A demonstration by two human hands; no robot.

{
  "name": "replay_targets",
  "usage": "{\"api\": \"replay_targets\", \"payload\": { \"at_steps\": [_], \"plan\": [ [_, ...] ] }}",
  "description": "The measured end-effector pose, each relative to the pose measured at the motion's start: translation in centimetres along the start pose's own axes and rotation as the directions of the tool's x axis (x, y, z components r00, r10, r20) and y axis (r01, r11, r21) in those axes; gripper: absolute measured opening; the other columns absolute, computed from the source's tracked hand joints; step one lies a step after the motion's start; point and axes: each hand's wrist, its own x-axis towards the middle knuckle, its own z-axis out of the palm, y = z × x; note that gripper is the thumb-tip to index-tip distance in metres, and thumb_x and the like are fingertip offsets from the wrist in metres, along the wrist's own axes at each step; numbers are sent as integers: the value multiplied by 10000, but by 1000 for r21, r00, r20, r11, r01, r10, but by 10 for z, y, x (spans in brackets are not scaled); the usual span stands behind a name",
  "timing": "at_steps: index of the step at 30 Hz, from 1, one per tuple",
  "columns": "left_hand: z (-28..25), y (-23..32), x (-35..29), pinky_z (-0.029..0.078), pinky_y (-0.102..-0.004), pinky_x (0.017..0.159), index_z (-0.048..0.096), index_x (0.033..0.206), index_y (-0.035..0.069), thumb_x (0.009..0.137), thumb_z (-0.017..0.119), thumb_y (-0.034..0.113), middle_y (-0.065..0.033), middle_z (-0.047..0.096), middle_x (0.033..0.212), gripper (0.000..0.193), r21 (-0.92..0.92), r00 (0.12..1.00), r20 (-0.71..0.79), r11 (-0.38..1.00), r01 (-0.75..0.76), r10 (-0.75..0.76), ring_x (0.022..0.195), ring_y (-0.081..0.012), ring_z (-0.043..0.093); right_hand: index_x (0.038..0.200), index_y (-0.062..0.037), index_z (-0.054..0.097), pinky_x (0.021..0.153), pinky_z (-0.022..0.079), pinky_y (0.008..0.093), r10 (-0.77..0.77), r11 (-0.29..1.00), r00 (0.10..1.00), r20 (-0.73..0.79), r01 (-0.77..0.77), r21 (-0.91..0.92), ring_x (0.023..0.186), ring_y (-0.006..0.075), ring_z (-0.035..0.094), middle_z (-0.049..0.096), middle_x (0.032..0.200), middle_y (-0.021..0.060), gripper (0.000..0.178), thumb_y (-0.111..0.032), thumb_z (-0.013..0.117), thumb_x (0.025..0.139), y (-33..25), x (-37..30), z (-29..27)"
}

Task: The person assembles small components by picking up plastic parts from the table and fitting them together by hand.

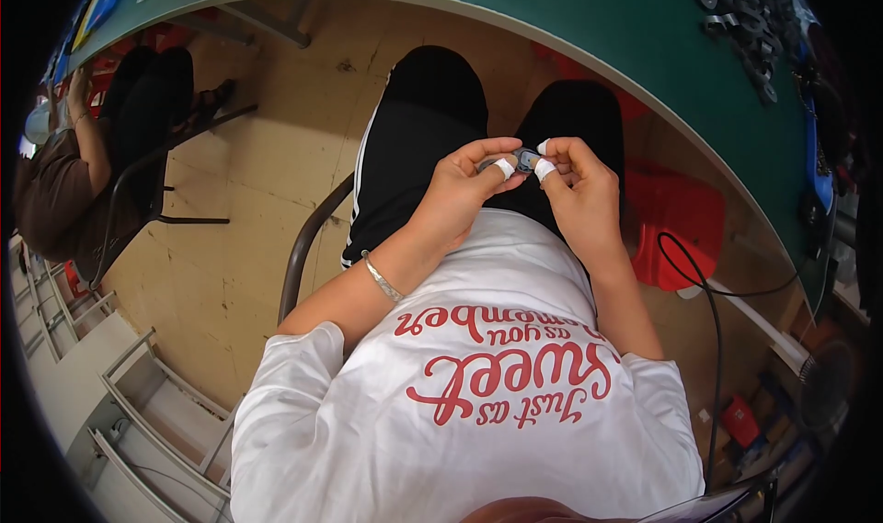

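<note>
A small grey plastic part [525, 160] is held above my lap, between my two hands. My left hand [457, 184] is closed in a pinch around its left side, thumb below and index finger above. My right hand [586, 192] pinches at the right side of the same part, its thumb pressed to the surface. White tape wraps both thumbs and the tip of my right index finger. Fingers cover much of the part, so its full shape cannot be made out.
A green table [570, 8] with a pale edge curves past my knees. Many dark grey ring-like parts [750, 26] are heaped on it at the far right. A red plastic container [676, 224] and a black cable [717, 357] are at my right. Another person [74, 187] sits at the left.
</note>
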Motion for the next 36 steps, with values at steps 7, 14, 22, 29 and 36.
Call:
{"api": "replay_targets", "payload": {
  "at_steps": [7, 14, 22, 29, 36],
  "plan": [
    [1, -4, 1, 512, -266, 916, 547, 1186, -40, 889, 554, -17, -104, 607, 1098, 298, 107, 996, -1, 990, -89, 89, 983, -154, 617, 962, 20, 577, 645, 497, 213, 211, 931, 976, 58, -219, 293, 716, 68, 581, 628, 834, 53, 161, 44, 637, 814, 9, 5, 4],
    [-5, -4, 2, 514, -269, 918, 526, 1139, -41, 884, 535, -20, -93, 593, 1043, 257, 69, 999, -23, 997, -25, 27, 966, -160, 619, 986, 16, 595, 677, 494, 212, 206, 957, 974, 92, -220, 188, 744, 76, 573, 610, 827, 39, 169, 39, 623, 821, 26, 9, 11],
    [-4, -2, 2, 525, -269, 902, 530, 1119, -62, 888, 558, 11, -108, 595, 1053, 243, 22, 998, -60, 1000, 15, -14, 965, -160, 618, 1057, 49, 614, 747, 490, 224, 81, 960, 974, 213, -134, 244, 828, 111, 595, 594, 967, 68, 238, 74, 554, 828, 33, 3, 11],
    [-9, -11, 5, 544, -253, 809, 571, 1053, -76, 840, 596, -31, -136, 626, 997, 219, 115, 996, -81, 993, -36, 45, 875, -160, 641, 1041, 49, 622, 752, 490, 226, 11, 978, 962, 272, -67, 196, 822, 112, 598, 598, 957, 78, 222, 70, 546, 832, 27, 4, 5],
    [-8, -13, 4, 555, -265, 824, 577, 1047, -78, 836, 545, -65, -141, 644, 980, 214, 163, 995, -74, 985, -58, 71, 857, -172, 657, 1006, 40, 628, 704, 484, 219, 129, 945, 952, 277, -202, 256, 778, 92, 597, 622, 898, 64, 191, 51, 564, 826, 35, 5, 8]
  ]
}}
